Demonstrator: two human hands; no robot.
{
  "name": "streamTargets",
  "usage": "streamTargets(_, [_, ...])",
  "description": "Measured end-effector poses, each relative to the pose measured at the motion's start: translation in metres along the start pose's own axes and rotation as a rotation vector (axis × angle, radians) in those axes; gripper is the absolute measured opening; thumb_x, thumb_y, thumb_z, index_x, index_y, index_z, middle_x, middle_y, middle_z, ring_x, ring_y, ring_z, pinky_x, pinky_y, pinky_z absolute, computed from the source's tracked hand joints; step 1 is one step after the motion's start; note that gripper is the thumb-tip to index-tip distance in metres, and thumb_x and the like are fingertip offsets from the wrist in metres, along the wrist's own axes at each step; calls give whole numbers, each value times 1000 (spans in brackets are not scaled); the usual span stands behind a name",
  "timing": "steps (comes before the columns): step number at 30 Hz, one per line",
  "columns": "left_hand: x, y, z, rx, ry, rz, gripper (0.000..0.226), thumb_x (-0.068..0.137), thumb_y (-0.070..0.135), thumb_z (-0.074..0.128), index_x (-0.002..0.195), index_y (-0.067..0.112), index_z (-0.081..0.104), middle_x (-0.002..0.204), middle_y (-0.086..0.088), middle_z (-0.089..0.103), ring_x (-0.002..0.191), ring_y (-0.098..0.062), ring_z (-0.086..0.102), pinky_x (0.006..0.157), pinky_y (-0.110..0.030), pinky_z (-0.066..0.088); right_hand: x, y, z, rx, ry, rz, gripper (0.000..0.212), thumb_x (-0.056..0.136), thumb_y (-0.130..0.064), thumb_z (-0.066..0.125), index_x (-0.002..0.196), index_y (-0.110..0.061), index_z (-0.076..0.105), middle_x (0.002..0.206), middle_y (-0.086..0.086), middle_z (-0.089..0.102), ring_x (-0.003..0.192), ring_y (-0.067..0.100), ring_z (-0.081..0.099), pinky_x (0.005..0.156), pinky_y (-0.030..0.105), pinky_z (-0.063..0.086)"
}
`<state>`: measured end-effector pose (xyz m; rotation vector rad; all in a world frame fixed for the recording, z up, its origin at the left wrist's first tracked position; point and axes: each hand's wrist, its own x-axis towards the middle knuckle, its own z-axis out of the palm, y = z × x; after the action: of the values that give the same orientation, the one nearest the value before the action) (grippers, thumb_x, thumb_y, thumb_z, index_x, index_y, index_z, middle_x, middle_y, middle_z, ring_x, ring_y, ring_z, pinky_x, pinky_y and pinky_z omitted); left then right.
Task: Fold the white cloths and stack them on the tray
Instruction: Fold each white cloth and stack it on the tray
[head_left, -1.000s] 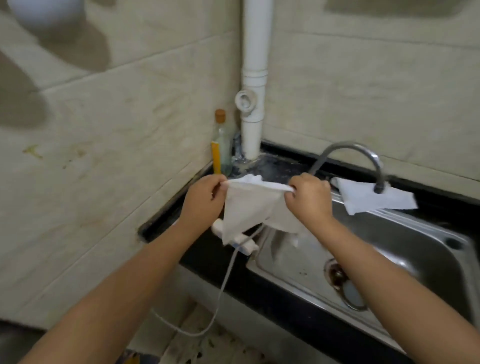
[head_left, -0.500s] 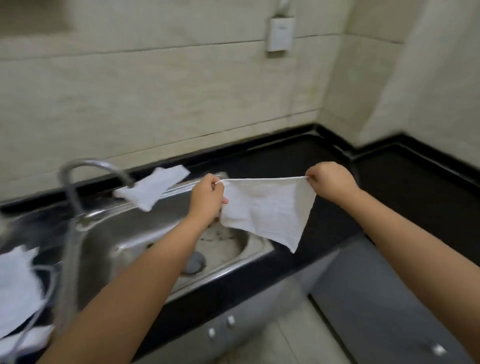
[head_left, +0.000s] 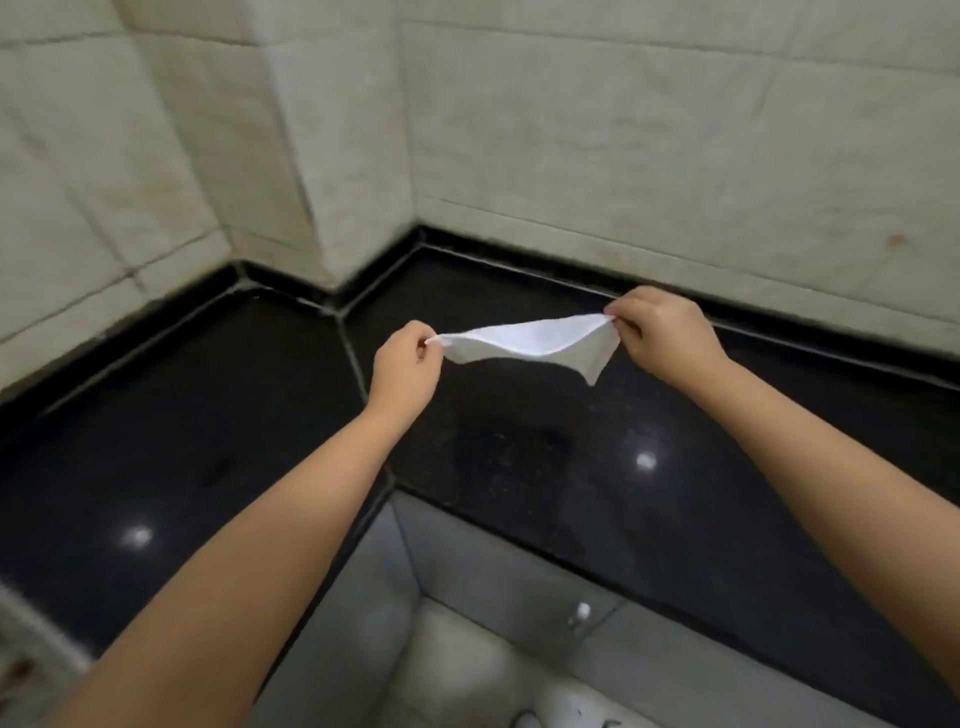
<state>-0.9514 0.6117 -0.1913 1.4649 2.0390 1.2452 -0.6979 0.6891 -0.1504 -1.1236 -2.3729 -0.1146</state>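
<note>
Left hand: arm outstretched, pinching the white cloth corner.
Right hand: pinching the opposite corner above the black counter.

We see a black polished stone desk that bends round an inner corner, its two slabs meeting at a pale grouted seam that runs toward a jutting tiled wall pier. A dark raised lip edges it along the tiled walls. Two bright light spots glint on its surface, one on each slab. We can make out a dull smudged patch on the right slab, near the seam.
</note>
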Motion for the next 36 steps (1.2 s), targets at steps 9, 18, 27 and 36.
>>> streamTargets(9, [-30,-75,62,282,-921,14,25,90,9,51,71,25,52,69,2,56,64,-10,53,62,-21,42,-109,47,47,133,-1018,230,17,84,-11,55,91,-4,69,86,8,71,76,17,63,70,22,42])
streamTargets(18, [26,-77,97,377,-986,52,16,93,18,51,90,11,64,76,5,56,73,-10,53,66,-18,43,-108,66,81,208,-1044,527,28,90,-9,48,112,-8,64,109,4,67,94,16,60,80,20,41])
streamTargets(27, [60,-79,152,597,-861,197,25,96,22,45,103,9,65,105,-7,62,94,-20,60,81,-30,48,-99,88,125,-54,-820,719,25,88,-7,43,94,-6,67,101,11,64,92,27,60,76,36,51])
streamTargets(36, [62,-103,162,713,-878,396,32,98,27,40,108,10,64,105,-4,59,95,-19,59,78,-27,45,-108,92,132,-60,-800,737,26,93,-13,39,101,-8,64,107,9,62,97,24,57,79,34,48])
